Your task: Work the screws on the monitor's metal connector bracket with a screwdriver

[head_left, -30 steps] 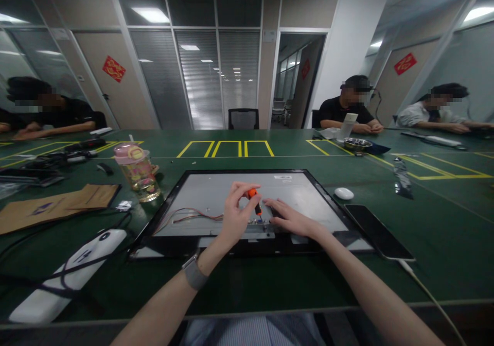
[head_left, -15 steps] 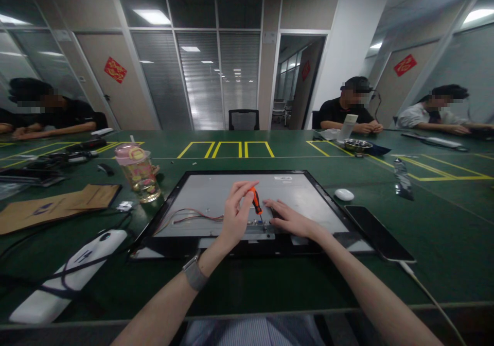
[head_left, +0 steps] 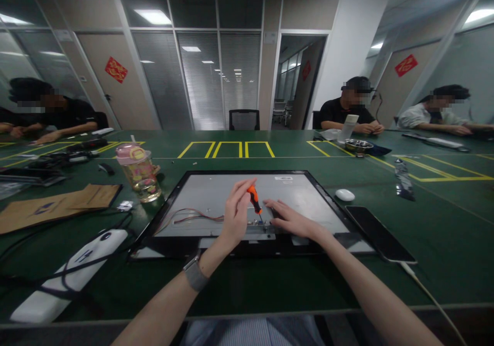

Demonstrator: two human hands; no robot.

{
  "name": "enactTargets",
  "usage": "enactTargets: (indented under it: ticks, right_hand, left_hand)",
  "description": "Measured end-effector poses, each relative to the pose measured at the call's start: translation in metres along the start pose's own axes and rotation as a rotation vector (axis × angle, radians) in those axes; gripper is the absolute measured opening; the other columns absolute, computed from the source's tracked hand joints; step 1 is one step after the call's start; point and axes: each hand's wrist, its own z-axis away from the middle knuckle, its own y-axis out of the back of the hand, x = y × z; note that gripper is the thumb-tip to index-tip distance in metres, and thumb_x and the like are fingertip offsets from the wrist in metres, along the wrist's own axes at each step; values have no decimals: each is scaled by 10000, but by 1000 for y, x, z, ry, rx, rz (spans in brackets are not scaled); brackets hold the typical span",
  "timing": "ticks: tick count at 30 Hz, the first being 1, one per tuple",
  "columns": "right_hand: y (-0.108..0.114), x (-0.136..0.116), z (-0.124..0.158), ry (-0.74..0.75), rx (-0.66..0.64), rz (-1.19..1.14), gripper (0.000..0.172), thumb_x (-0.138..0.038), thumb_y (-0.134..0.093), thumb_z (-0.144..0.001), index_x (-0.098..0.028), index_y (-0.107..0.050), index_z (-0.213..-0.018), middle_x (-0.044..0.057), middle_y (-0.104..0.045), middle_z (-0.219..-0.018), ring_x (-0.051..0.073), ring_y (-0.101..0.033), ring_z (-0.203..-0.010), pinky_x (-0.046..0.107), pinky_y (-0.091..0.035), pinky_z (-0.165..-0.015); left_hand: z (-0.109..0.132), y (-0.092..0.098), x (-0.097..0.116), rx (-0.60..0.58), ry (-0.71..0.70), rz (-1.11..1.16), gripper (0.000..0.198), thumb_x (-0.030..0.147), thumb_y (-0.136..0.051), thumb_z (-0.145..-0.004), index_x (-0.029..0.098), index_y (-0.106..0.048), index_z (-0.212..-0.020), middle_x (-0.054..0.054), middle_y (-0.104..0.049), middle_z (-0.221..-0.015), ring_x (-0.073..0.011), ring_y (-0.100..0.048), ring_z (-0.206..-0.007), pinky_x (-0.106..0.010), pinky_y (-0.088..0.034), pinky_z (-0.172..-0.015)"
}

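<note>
A black chair (head_left: 244, 120) stands before blinds (head_left: 200, 93) — glass panes (head_left: 192, 7) above.

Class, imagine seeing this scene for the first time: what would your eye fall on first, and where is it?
First comes the orange-and-black screwdriver, tilted against the left hand, its tip down at the small connectors of the grey, black-framed display panel. The right hand rests on that panel, to the screwdriver's right. Left of the panel, a pink-lidded bottle stands on the green table.
</note>
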Motion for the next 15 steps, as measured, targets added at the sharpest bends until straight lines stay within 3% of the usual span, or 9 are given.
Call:
enactTargets:
  ticks: [3, 7, 11, 15]
  right_hand:
    - [-1, 2, -1, 8, 9, -3, 529, -336, -451, -891, -175, -384, -1391, 107, -342, -1498, 266, -262, -1393, 502, -107, -1159]
    - [-2, 4, 0, 6, 6, -3, 541, -358, -440, -901, -176, -370, -1405, 104, -342, -1499, 271, -240, -1401, 507, -104, -1158]
    - [-2, 4, 0, -4, -5, 2, 549, -381, -425, -912, -162, -363, -1412, 110, -331, -1503, 263, -229, -1405, 493, -79, -1164]
    - [-2, 4, 0, -1, -1, 6, 544, -356, -437, -900, -173, -366, -1407, 108, -350, -1494, 265, -243, -1400, 504, -90, -1160]
  left_hand:
    - [0, -1, 0, 8, 15, 11, 327, 255, -401, -947, 204, -602, -1200, -94, -588, -1215, -191, -553, -1119, -368, -418, -995]
    - [0, -3, 0, -8, 36, 45, 287, 282, -504, -909, 199, -622, -1157, -83, -626, -1037, -171, -615, -939, -317, -493, -847]
    - [0, -3, 0, 66, -25, -66, 129, 274, -671, -797, 196, -701, -895, -32, -527, -856, -145, -551, -810, -280, -475, -775]
    - [-1, -2, 1, 73, -14, -86, 156, 293, -616, -843, 212, -707, -939, -26, -480, -846, -143, -528, -813, -271, -458, -771]
